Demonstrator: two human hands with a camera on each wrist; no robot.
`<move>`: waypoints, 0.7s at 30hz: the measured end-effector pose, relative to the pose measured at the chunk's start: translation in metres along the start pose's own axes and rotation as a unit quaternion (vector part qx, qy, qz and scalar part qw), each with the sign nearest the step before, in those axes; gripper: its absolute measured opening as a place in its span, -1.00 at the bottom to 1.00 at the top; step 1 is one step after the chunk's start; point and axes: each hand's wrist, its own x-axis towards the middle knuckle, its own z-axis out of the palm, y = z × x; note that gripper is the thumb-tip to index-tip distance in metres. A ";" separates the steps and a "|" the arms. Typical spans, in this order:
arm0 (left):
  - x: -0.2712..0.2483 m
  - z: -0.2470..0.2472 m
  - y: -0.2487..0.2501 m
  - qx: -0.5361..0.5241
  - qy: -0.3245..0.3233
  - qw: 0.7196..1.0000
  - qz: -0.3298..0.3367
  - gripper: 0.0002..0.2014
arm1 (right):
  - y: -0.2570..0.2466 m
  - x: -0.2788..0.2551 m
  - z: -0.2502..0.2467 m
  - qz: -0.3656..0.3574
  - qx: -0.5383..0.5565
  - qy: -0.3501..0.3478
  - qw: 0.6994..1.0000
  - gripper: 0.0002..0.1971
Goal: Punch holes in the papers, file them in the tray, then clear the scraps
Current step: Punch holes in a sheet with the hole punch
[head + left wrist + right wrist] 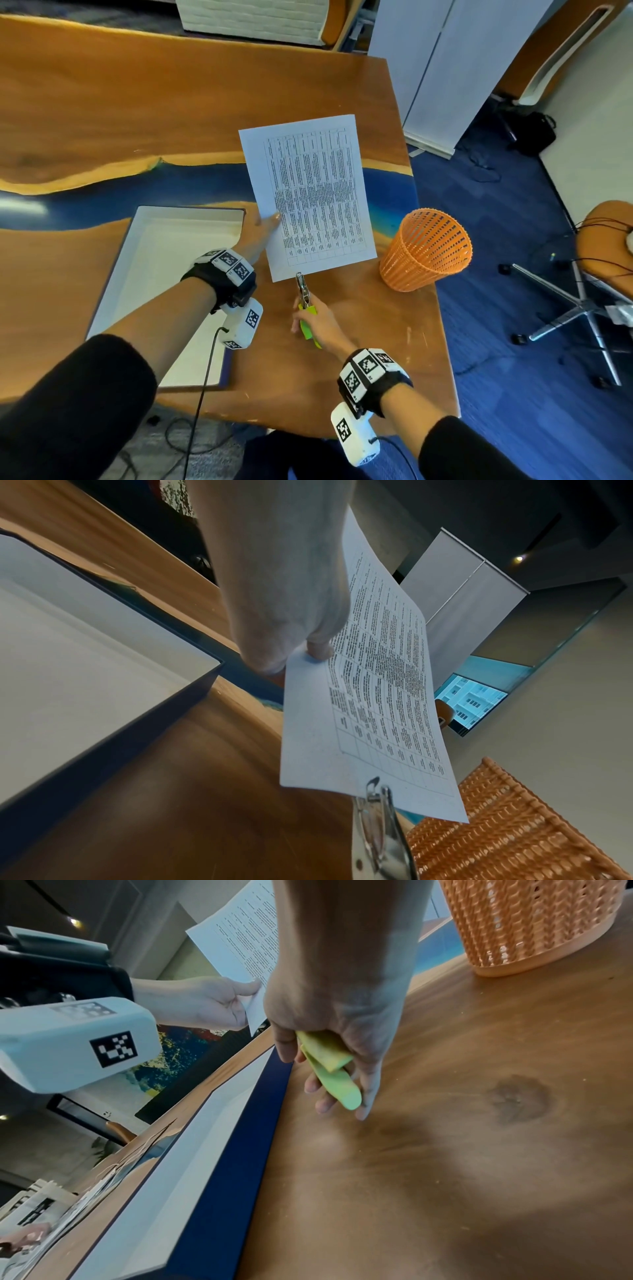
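My left hand [265, 224] pinches the left edge of a printed sheet of paper [313, 192], held above the table; the pinch shows in the left wrist view, where the thumb [320, 649] lies on the sheet [369, 710]. My right hand [317, 323] holds a hole punch [304, 294] by its green handles [330, 1069]. The metal head [377, 799] of the punch sits at the paper's near edge. A shallow white tray [164, 274] with a dark blue rim lies to the left of both hands.
An orange mesh waste basket [426, 248] stands on the table near its right edge, right of the paper. Beyond the table edge are blue carpet and an office chair base [579, 308]. The wooden table [137, 113] stretches far beyond the tray.
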 end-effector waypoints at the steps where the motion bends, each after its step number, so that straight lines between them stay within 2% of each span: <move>1: 0.000 -0.001 -0.001 -0.001 0.001 1.000 -0.003 -0.57 | 0.000 0.000 0.001 -0.001 -0.004 0.003 1.000 -0.90; 7: -0.005 0.004 -0.003 -0.004 0.000 1.000 -0.002 -0.54 | -0.005 -0.001 0.006 0.011 0.002 0.029 1.000 -0.90; 14: -0.013 0.010 -0.003 -0.017 -0.001 1.000 -0.005 -0.60 | -0.004 -0.003 0.012 0.004 -0.041 0.051 0.998 -0.77; 21: -0.010 0.011 -0.011 -0.015 0.010 1.000 -0.010 -0.62 | 0.002 -0.007 0.014 -0.013 -0.102 0.061 0.993 -0.74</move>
